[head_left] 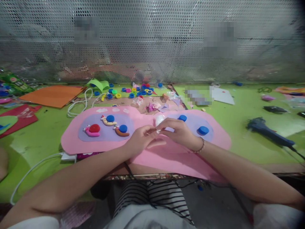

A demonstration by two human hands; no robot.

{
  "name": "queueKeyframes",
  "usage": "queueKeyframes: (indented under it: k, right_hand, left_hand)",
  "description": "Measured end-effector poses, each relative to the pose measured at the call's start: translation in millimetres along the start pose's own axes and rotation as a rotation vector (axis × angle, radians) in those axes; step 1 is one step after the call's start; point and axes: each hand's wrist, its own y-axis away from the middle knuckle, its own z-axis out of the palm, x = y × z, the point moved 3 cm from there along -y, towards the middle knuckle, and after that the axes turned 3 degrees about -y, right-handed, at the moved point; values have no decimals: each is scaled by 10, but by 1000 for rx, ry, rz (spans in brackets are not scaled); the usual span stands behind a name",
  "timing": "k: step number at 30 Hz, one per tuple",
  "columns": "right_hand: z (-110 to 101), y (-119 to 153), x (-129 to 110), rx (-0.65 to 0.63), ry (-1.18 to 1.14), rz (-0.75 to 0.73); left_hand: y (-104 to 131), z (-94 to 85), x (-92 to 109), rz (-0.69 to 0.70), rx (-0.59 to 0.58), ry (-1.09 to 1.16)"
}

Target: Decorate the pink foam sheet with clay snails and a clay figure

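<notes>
A large pink cutout (147,119) lies on the table, with a purple oval on each side. On the left purple oval (105,127) sit clay snail-like figures bearing a red cap (94,128) and blue caps (110,118). Two blue caps (203,130) rest on the right oval. My left hand (141,140) and my right hand (177,132) meet over the middle of the cutout, fingertips pinched together around a small whitish piece (158,131), mostly hidden by the fingers. Just behind them is a white round thing (159,119).
Colourful bottle caps (143,90) and paper scraps lie behind the cutout. A dark blue glue gun (270,132) with a cord is at the right. Orange paper (52,95) and a white cable (87,101) are at the left. A perforated metal screen (152,41) stands behind.
</notes>
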Motion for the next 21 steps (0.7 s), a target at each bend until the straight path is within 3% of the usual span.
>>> queueKeyframes:
  k: [5, 11, 14, 17, 21]
  right_hand:
    - [48, 26, -65, -27, 169, -212]
    - [37, 21, -43, -90, 217, -242]
    - [-42, -7, 60, -63, 251, -142]
    - [-127, -25, 253, 20, 358, 58]
    - [-108, -6, 476, -39, 456, 244]
  left_hand:
    - [-35, -15, -46, 29, -34, -97]
    - [-44, -35, -53, 26, -22, -174]
    - [-35, -27, -53, 12, -20, -115]
    - [-27, -13, -75, -5, -46, -51]
    - [-27, -36, -95, 19, 2, -141]
